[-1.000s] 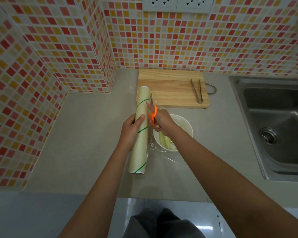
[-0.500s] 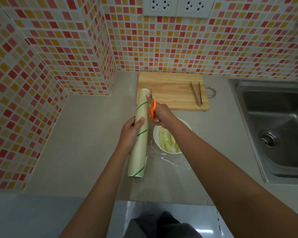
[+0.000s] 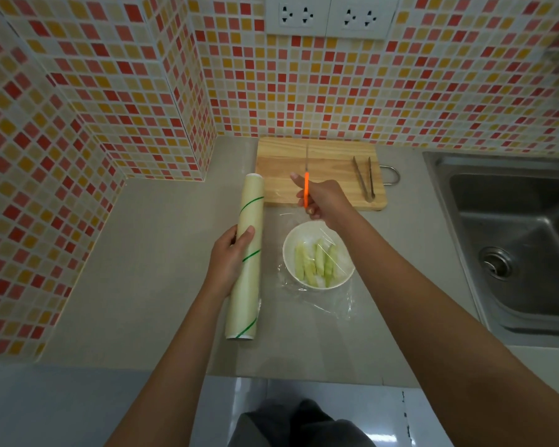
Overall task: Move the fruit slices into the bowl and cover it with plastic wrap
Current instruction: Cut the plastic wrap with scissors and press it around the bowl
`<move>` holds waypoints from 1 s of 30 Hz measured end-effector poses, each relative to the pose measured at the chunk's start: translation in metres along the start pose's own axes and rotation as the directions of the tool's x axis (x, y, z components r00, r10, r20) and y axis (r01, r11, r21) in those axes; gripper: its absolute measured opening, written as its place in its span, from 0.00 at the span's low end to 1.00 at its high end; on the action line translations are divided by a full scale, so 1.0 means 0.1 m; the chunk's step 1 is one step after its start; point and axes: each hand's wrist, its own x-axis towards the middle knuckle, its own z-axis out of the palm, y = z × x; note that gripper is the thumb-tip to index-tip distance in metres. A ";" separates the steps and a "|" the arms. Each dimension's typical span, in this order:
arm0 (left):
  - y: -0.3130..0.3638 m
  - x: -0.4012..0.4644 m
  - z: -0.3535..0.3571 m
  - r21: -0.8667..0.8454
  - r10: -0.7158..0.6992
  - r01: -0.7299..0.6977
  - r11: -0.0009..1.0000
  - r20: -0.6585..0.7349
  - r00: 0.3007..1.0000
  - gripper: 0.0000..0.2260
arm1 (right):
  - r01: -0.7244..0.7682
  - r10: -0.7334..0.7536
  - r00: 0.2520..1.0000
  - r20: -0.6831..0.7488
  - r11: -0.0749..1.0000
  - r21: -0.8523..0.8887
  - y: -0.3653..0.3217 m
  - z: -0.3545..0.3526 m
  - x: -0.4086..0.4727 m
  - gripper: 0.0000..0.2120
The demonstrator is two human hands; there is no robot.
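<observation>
My left hand wraps wrap roll mid-length, roll light, stiff. Bowl on worktop, fruit slices inside, loose film over it: thin, clingy, take by edges. My right hand grips orange scissors, blades pointing away.

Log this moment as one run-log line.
left hand: holds wrap roll | right hand: holds scissors | fruit slices: in bowl | plastic sheet: over bowl | tongs: on cutting board

Dim, even light; wide-angle bowing at edges (tiles curve); slightly soft, perhaps blur.
</observation>
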 end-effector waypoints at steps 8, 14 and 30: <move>-0.22 0.06 -0.17 0.168 0.028 -0.013 0.986 -0.083 0.996 0.10 | -0.035 0.006 0.974 -0.228 0.992 -0.125 0.54 -0.92 -0.23 0.09; -0.44 0.04 -0.11 0.343 0.015 0.019 0.939 -0.097 0.995 0.12 | -0.149 -0.079 0.912 -0.402 0.851 -0.504 1.28 -1.19 -0.35 0.23; -0.45 -0.07 -0.03 0.764 0.094 0.050 0.644 -0.144 0.985 0.25 | -0.237 -0.285 0.849 -0.445 0.547 -0.803 1.78 -1.14 -0.55 0.12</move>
